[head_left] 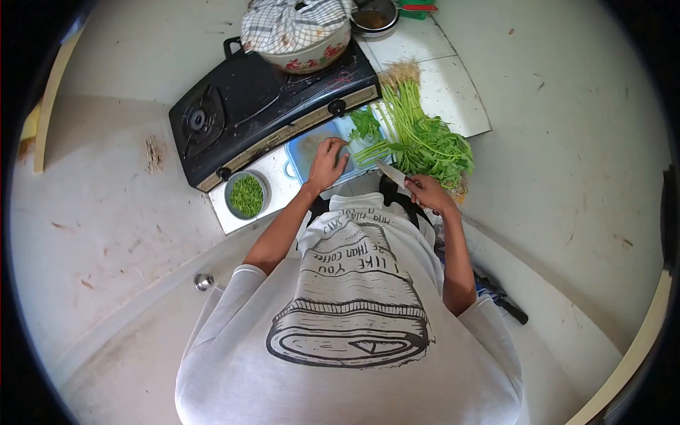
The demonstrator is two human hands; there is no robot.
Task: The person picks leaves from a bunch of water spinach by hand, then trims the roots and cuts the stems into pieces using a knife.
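Observation:
My right hand (428, 193) grips a knife (392, 173) by its handle, the blade pointing left toward the cut ends of some green stems (371, 153). Over a blue cutting board (301, 163) is my left hand (329, 164), fingers loosely bent and thumb apart, with nothing seen in it. The stems lie just right of its fingertips. A large bunch of leafy greens (432, 145), roots still on, spreads beyond the knife. Some loose leaves (365, 124) rest at the board's far side. To the left stands a bowl of chopped greens (246, 196).
A black two-burner gas stove (248, 106) borders the board's far side. On it sits a flowered pot (312, 60) covered with a checked cloth (294, 27). A dark pan (374, 15) is behind, on the white tiled counter (453, 85).

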